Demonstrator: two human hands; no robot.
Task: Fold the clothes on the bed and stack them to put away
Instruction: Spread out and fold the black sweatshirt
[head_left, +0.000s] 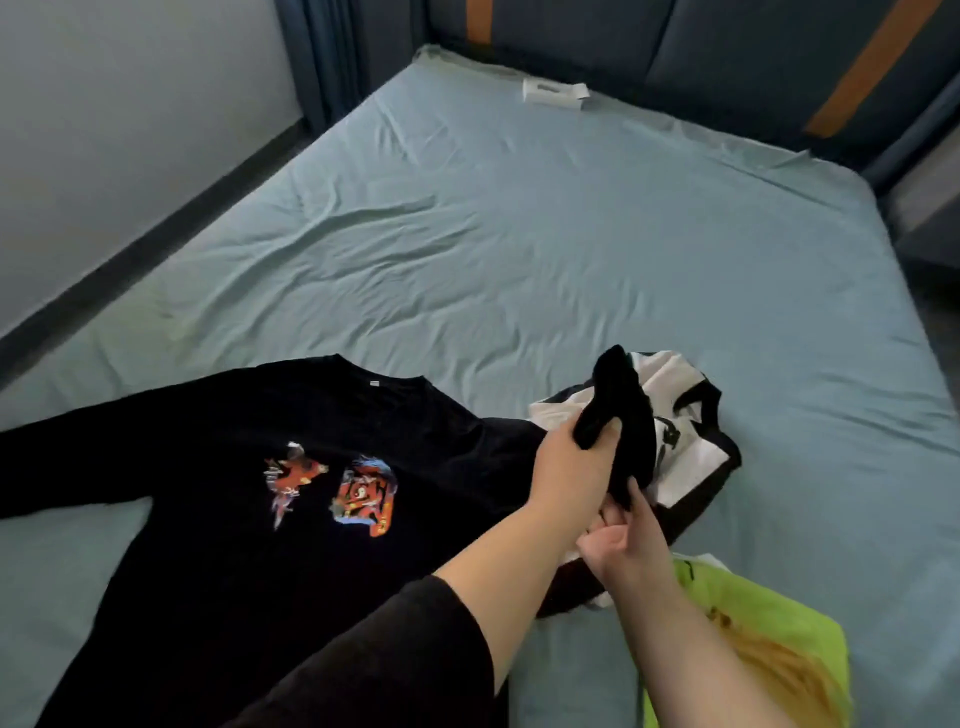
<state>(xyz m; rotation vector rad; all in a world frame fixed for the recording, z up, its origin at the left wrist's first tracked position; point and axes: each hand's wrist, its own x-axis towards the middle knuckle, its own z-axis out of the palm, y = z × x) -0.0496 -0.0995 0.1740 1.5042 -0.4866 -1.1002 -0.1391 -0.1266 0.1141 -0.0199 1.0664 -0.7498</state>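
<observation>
Left hand (569, 462) gripped a small black cloth (626, 415) at its middle, thumb and fingers curled round the bunched fabric. The cloth was soft, matte and limp, its rounded top end sticking up past the fingers. Right hand (626, 545), just below the left one, pinched the cloth's lower end with its fingertips; it was slightly blurred. A dark knit sleeve (395, 654) covered the left forearm, pushed up short of the wrist.

Directly behind and under both hands lay a crumpled white and black garment (691, 457), white panels with black trim, loosely heaped. Left of the left hand, a black long-sleeved shirt (218, 545) lay spread flat, front up, round neck with a small white tag, one sleeve stretched outward. A colourful print (363, 493) in orange, red and blue sat on its chest. Below the right forearm was a neon yellow-green garment (779, 608), smooth and shiny, with an orange-yellow patch.

All of them lay on the bed (519, 249), covered in a pale blue-green sheet, smooth with shallow wrinkles. Far beyond the hands, a flat white box (555, 94) lay near the padded dark blue headboard (753, 47) with orange stripes.
</observation>
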